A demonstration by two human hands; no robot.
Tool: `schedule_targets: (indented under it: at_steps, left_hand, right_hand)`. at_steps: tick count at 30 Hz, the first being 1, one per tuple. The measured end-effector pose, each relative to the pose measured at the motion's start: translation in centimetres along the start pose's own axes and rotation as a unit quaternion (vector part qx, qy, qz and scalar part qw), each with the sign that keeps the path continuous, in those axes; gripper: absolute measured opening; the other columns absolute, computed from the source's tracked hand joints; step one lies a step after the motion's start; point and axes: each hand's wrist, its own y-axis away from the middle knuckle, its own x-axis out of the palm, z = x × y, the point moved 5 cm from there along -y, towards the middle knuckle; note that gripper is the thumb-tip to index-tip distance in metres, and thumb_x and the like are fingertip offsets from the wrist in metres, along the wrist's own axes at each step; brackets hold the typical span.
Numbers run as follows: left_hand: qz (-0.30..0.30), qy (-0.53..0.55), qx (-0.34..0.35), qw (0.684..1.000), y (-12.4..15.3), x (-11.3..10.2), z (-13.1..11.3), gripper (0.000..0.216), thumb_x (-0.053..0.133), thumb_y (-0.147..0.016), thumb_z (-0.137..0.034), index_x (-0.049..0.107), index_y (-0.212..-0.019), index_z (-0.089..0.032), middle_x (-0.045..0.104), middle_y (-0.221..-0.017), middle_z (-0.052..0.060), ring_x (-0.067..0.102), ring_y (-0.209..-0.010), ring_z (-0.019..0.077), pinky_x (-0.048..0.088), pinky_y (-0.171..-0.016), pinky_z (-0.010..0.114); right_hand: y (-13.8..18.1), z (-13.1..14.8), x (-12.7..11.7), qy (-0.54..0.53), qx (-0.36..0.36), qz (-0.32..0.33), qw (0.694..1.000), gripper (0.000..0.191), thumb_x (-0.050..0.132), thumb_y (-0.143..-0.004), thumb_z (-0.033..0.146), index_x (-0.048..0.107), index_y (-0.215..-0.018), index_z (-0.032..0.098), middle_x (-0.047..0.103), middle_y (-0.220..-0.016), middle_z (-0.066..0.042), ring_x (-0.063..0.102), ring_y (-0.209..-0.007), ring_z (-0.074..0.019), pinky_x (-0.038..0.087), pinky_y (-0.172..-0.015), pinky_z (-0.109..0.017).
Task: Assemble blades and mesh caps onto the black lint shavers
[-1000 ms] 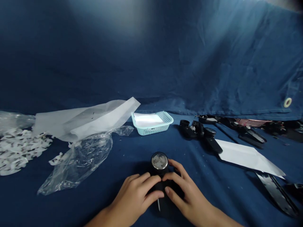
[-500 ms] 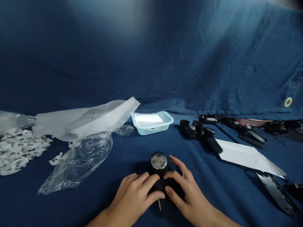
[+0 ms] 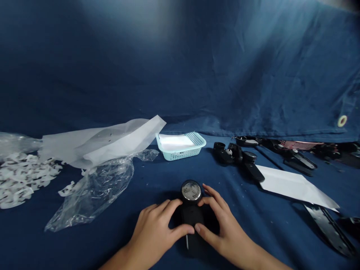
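A black handheld device with a round perforated metal head lies on the blue cloth near the front centre. My left hand wraps its left side, fingers curled over the body and thumb pressing near the lower end. My right hand grips its right side, fingers arched over the top by the metal head. The two thumbs nearly meet over a thin metal pin sticking out below them. Most of the device's lower body is hidden by my hands.
A light blue plastic basket holding white sheets stands behind. Clear plastic bags and white cut-out pieces lie left. Black device parts, a white paper sheet and a long black piece lie right. A blue cloth backdrop hangs behind.
Both hands shifted slightly on the device: the left fingers slid back off its top, exposing more of the black body, and the device turned a little to the right.
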Motion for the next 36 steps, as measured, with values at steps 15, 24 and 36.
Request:
schedule_targets:
  at_steps: [15, 24, 36]
  left_hand:
    - [0.025, 0.039, 0.02, 0.999, 0.0, 0.3, 0.1, 0.048, 0.055, -0.085, -0.064, 0.067, -0.104, -0.021, 0.059, -0.061, -0.003, 0.059, -0.049, 0.0165, 0.047, -0.05, 0.028]
    - [0.076, 0.099, 0.078, 0.989, -0.1, 0.6, -0.8, 0.032, 0.049, -0.095, -0.051, 0.066, -0.106, -0.026, 0.065, -0.073, -0.002, 0.061, -0.055, 0.0148, 0.047, -0.054, 0.027]
    - [0.1, 0.1, 0.078, 0.987, 0.1, 0.9, -0.7, 0.021, 0.061, -0.091, -0.041, 0.065, -0.106, -0.026, 0.067, -0.077, -0.002, 0.064, -0.06, 0.0169, 0.047, -0.056, 0.028]
  right_hand:
    - [0.3, -0.2, -0.1, 0.018, 0.001, -0.016, 1.0, 0.038, 0.061, -0.087, 0.04, 0.051, -0.12, 0.026, 0.027, -0.156, -0.011, 0.027, -0.144, -0.0313, 0.031, -0.114, -0.056]
    - [0.6, 0.8, 0.1, 0.024, -0.077, -0.007, 0.997, 0.022, 0.053, -0.093, 0.029, 0.061, -0.114, 0.028, 0.02, -0.159, -0.006, 0.019, -0.147, -0.0302, 0.032, -0.115, -0.052]
    - [0.6, 1.2, -0.1, 0.039, -0.083, 0.001, 0.996, 0.023, 0.053, -0.093, 0.028, 0.063, -0.114, 0.027, 0.019, -0.159, -0.007, 0.018, -0.147, -0.0297, 0.031, -0.116, -0.05]
